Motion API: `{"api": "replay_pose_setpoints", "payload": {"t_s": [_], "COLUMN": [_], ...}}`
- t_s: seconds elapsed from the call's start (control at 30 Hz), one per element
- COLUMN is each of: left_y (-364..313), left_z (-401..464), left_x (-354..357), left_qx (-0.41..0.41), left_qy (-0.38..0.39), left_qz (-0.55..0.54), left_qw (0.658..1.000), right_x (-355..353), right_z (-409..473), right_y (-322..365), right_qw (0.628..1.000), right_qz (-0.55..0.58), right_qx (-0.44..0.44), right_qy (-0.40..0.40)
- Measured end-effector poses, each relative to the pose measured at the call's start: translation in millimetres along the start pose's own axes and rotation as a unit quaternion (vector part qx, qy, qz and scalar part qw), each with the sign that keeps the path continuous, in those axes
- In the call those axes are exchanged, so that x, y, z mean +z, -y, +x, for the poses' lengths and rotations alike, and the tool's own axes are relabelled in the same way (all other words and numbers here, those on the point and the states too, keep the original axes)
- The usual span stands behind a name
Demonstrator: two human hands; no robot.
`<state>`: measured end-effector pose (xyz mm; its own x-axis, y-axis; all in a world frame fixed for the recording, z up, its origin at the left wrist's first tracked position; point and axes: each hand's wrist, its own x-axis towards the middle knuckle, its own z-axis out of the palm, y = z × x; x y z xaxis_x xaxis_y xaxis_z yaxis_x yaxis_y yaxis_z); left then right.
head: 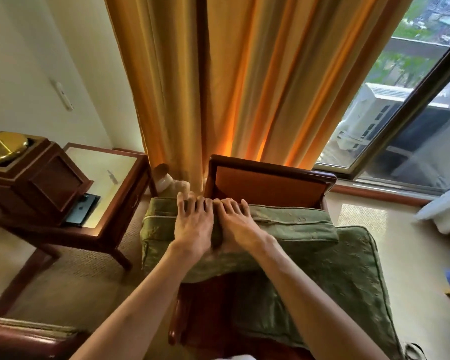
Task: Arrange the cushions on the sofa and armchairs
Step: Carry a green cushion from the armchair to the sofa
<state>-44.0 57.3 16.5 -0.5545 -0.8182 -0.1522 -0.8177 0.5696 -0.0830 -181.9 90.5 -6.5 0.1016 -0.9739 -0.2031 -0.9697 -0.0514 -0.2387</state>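
Both hands lie side by side on the back cushion [244, 229], a green piped one lying across the armchair [270, 183] in front of its wooden backrest and overhanging the chair's left side. The left hand [192, 227] rests on it palm down with fingers spread, the tips curling over its far edge; the right hand [235, 224] lies just beside, fingers straight and close together, reaching the same edge. A second green cushion, the seat cushion [348, 276], lies on the armchair under the back cushion. Behind the armchair hang orange curtains [218, 87]. Left of the armchair stands a side table [107, 178] bearing a dark phone [82, 209] and a wooden lamp base [37, 178].
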Motion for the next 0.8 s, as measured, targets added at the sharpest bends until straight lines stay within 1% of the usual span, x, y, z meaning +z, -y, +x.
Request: {"api": "replay_pose_setpoints", "payload": {"t_s": [0.07, 0.13, 0.17, 0.27, 0.33, 0.37, 0.4, 0.47, 0.63, 0.8], "left_y": [12, 26, 28, 16, -4, -14, -22, -30, -25, 2], "left_z": [-3, -13, -17, -20, -16, -15, -15, -20, -53, -105], "left_x": [11, 18, 21, 22, 22, 21, 21, 23, 24, 12], "left_qx": [0.002, -0.005, -0.011, -0.031, -0.037, -0.041, -0.048, -0.069, -0.105, -0.143], "left_qy": [-0.034, -0.059, -0.063, -0.057, -0.081, -0.080, -0.074, -0.071, -0.058, -0.047], "left_qz": [-0.046, -0.078, -0.087, -0.100, -0.083, -0.071, -0.061, -0.064, -0.103, -0.126], "left_qw": [0.998, 0.995, 0.994, 0.993, 0.993, 0.993, 0.994, 0.993, 0.987, 0.981], "right_x": [5, 1, 2, 11, 17, 22, 25, 29, 17, -21], "right_z": [1, -16, -27, -64, -72, -70, -68, -65, -61, -48], "right_y": [-5, -35, -63, -162, -199, -206, -208, -207, -186, -136], "right_qw": [0.998, 0.996, 0.996, 0.998, 0.998, 0.998, 0.998, 0.997, 0.986, 0.978], "right_qz": [0.008, 0.010, 0.011, 0.032, 0.040, 0.038, 0.035, 0.050, 0.071, 0.053], "right_qx": [-0.055, -0.085, -0.078, -0.011, -0.001, 0.000, 0.001, -0.007, -0.076, -0.157], "right_qy": [-0.031, -0.039, -0.036, -0.052, -0.057, -0.049, -0.045, -0.067, -0.128, -0.124]}}
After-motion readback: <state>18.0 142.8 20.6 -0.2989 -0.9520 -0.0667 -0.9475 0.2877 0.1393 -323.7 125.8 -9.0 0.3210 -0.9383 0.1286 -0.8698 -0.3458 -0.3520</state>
